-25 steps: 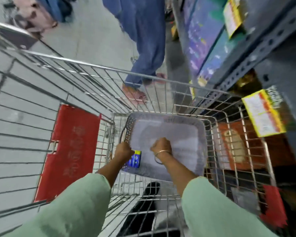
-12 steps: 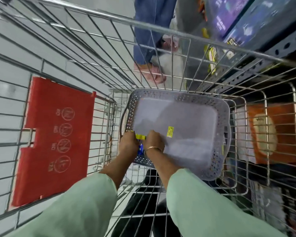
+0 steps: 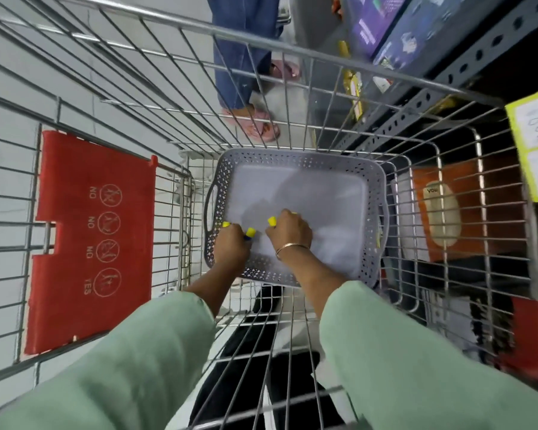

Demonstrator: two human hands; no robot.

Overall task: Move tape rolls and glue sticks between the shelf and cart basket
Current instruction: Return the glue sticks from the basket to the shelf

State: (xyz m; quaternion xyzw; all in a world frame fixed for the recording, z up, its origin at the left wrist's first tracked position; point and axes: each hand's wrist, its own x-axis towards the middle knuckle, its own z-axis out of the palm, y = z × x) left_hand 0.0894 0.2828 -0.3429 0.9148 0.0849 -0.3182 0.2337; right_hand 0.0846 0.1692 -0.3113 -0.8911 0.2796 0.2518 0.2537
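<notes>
We reach both hands into the grey perforated plastic basket (image 3: 295, 159) sitting in the wire shopping cart (image 3: 174, 51). Our left hand (image 3: 232, 246) has its grip closed around yellow-capped glue sticks (image 3: 249, 232) at the basket's near-left corner. Our right hand (image 3: 289, 232) clamps another yellow-capped stick (image 3: 271, 220) just beside it, over the basket floor.

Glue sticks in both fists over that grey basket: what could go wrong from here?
1. The left hand grips several yellow-capped glue sticks at once; one might slip out early.
2. It hangs over the grey basket's rim, so a stick could fall outside, through the cart's wire floor.
3. The right hand crowds close; they may bump.
</notes>
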